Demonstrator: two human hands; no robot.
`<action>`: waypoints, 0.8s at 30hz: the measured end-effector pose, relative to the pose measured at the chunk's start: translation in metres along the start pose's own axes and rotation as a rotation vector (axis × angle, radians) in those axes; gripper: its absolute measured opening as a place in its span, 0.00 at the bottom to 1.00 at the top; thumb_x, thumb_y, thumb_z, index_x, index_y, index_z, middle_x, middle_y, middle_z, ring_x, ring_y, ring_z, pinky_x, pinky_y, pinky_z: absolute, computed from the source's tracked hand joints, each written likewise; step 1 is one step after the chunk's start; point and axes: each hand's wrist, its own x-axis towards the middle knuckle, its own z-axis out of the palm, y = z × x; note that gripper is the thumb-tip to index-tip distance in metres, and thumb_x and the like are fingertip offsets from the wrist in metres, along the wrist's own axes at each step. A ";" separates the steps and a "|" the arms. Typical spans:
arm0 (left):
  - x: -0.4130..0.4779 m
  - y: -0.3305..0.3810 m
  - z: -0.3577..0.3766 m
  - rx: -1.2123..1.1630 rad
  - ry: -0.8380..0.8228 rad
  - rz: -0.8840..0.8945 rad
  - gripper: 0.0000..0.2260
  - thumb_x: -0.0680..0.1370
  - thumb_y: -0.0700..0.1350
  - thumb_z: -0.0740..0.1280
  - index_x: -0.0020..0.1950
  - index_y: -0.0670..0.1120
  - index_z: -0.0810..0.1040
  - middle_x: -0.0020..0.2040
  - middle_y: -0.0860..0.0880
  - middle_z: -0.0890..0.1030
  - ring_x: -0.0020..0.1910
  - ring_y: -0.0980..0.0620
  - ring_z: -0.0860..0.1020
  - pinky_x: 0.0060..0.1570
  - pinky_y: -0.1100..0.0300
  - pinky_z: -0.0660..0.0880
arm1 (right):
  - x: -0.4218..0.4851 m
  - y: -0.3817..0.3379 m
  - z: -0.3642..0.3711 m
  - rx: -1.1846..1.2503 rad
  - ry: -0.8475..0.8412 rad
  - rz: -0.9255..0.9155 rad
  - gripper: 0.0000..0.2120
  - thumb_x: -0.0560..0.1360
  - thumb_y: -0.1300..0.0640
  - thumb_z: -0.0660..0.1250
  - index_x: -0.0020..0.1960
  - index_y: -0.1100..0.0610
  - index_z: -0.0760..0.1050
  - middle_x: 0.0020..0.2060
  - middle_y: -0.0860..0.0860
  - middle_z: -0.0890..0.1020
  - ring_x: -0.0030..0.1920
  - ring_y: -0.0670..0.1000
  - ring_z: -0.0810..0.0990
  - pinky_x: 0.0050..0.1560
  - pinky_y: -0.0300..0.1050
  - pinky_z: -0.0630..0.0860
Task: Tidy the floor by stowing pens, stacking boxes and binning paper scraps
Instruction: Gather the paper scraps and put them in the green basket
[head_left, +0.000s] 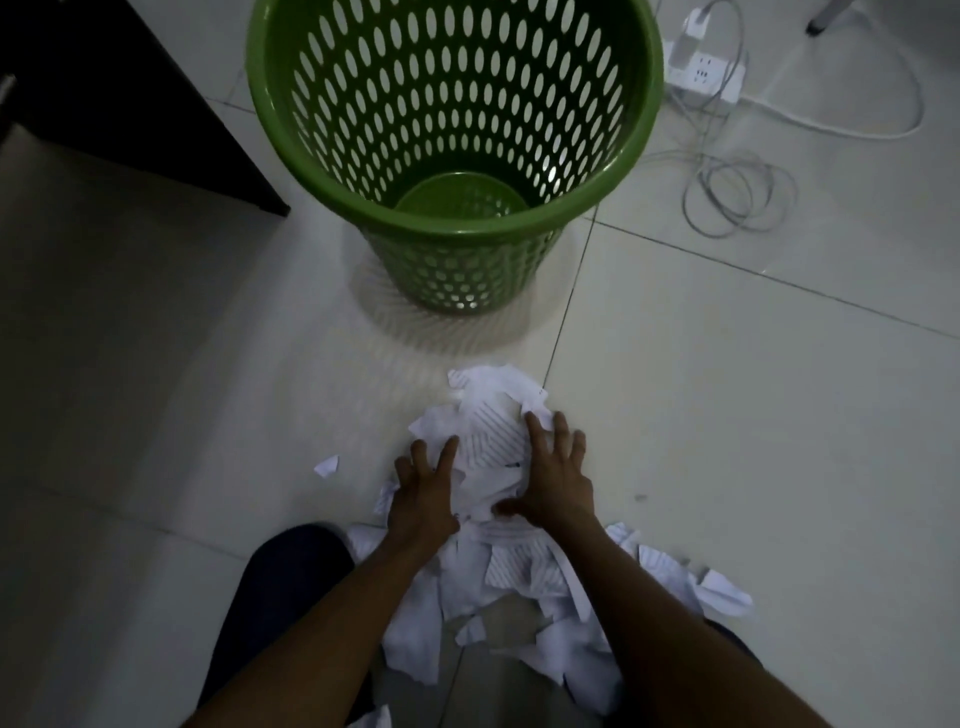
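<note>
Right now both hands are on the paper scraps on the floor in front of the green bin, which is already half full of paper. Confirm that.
Wrong on one point: the head view shows the green bin empty, its bare bottom visible. The rest holds: the left hand and right hand rest on the paper scraps on the floor in front of it.

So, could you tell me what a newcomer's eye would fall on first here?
A green perforated bin stands upright on the tiled floor at top centre, with nothing visible inside. In front of it, the left hand and right hand rest with spread fingers on either side of a heap of torn white paper scraps, which trails back toward the person.
</note>
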 end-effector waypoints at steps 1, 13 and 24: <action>0.001 -0.002 0.000 -0.009 -0.012 0.002 0.49 0.70 0.52 0.74 0.78 0.53 0.40 0.75 0.41 0.45 0.71 0.38 0.53 0.62 0.50 0.71 | -0.001 0.001 -0.001 0.008 0.001 -0.010 0.64 0.59 0.40 0.79 0.77 0.43 0.36 0.77 0.51 0.37 0.76 0.63 0.40 0.63 0.65 0.70; -0.058 -0.021 -0.002 -0.115 -0.096 0.084 0.47 0.68 0.54 0.75 0.78 0.50 0.48 0.77 0.45 0.54 0.73 0.41 0.56 0.69 0.49 0.60 | -0.077 0.021 0.005 -0.075 -0.070 -0.151 0.60 0.62 0.43 0.79 0.79 0.50 0.41 0.78 0.52 0.40 0.78 0.59 0.45 0.75 0.59 0.57; -0.131 -0.046 -0.003 -0.263 0.093 0.077 0.32 0.73 0.42 0.69 0.74 0.45 0.59 0.72 0.40 0.60 0.67 0.40 0.66 0.66 0.48 0.68 | -0.146 0.016 0.035 -0.227 0.029 -0.204 0.61 0.61 0.41 0.79 0.79 0.49 0.40 0.78 0.54 0.36 0.78 0.61 0.41 0.75 0.63 0.53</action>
